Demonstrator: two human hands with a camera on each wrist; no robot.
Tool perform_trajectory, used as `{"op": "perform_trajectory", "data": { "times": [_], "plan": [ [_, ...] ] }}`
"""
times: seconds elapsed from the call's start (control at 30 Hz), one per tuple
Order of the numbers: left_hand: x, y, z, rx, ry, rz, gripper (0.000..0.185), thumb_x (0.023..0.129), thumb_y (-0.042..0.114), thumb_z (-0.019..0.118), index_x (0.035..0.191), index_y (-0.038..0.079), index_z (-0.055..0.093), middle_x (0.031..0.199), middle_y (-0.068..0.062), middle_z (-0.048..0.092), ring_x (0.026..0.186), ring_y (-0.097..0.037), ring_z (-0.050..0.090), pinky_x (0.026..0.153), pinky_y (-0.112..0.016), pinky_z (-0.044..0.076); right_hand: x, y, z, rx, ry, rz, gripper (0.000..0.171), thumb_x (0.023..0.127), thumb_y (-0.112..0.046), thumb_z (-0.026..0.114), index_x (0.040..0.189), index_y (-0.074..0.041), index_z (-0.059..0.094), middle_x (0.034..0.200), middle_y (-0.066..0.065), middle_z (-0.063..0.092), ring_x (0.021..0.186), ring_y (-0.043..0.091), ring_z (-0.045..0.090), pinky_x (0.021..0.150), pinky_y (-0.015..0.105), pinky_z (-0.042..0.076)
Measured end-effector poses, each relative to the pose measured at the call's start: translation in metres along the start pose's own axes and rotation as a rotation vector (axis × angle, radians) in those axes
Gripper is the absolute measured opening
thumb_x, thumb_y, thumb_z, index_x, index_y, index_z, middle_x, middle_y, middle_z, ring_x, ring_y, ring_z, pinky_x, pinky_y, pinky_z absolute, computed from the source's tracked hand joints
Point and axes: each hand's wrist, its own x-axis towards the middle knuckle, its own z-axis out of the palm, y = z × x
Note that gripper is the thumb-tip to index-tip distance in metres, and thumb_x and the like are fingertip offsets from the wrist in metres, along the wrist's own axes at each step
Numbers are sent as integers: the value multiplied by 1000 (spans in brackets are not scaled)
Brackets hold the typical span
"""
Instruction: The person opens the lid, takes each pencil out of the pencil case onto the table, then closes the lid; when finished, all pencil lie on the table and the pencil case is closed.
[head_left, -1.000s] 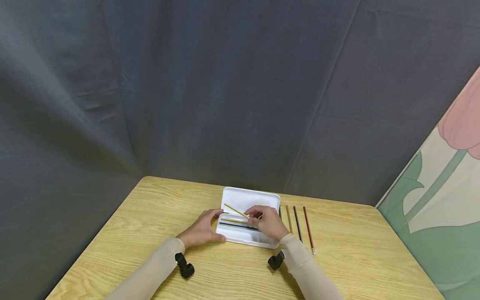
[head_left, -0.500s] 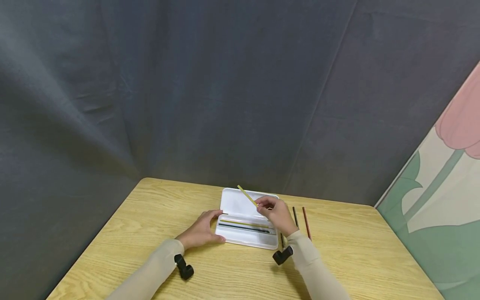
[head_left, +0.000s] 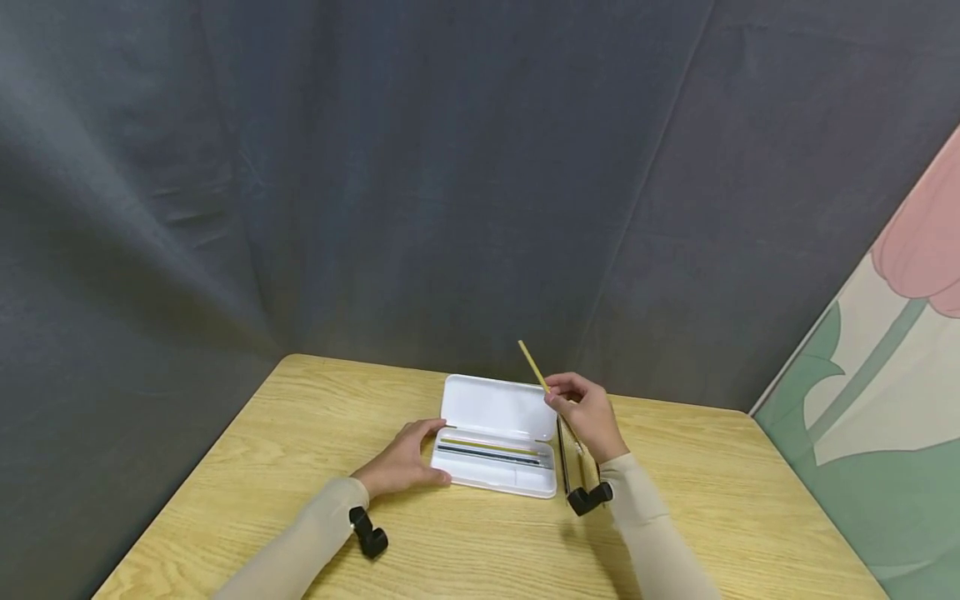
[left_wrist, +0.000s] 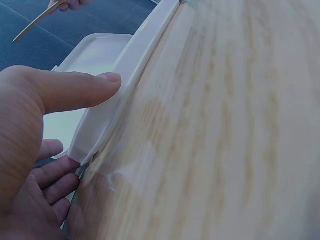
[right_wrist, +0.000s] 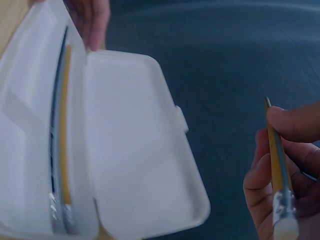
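Pencil (right_wrist: 278,162), slender, yellow, silvery ferrule (right_wrist: 284,202), pale eraser (right_wrist: 286,229), tilted

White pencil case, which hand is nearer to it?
Left. The left hand grips the left end of the white pencil case; the right hand is raised apart from its right end, holding a yellow pencil.

The head camera looks forward and down across the wooden desk (head_left: 300,450) from farthest back. Both wrist cameras (head_left: 371,540) sit close: the left peers past the left hand (head_left: 401,464) along the desk, the right faces the right hand (head_left: 590,415) and the open white pencil case (right_wrist: 142,145), which all three views share
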Motion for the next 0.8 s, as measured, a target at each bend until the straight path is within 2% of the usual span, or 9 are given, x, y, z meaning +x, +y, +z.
{"op": "perform_trajectory", "data": {
  "times": [0.23,0.4,0.67,0.8],
  "plan": [
    [1,-1,1,13,0,-2,96,64,58,77,144,27,33,146,0,34,136,-23,33,109,-50,32,1,4,-28,55,56,51,23,85,-10,67,106,-1,65,86,8,63,71,7,57,62,20,48],
    [0,3,0,11,0,-22,93,66,53,78,144,28,33,145,0,36,136,-23,32,109,-50,32,-1,11,-50,32,87,58,24,87,-15,66,108,-3,64,88,8,63,69,5,57,59,24,50],
    [-1,3,1,8,-3,-24,93,67,52,78,144,27,33,145,0,35,136,-23,32,109,-50,32,-11,24,-85,-1,160,114,27,89,-15,63,113,-3,62,85,-4,63,69,13,57,55,27,48],
    [-1,3,1,5,-6,-16,93,67,52,78,144,26,33,146,-1,35,137,-24,32,108,-50,33,-16,30,-99,-40,200,158,27,89,-14,62,115,-4,61,83,-8,61,70,6,57,58,25,49]
  ]
}}
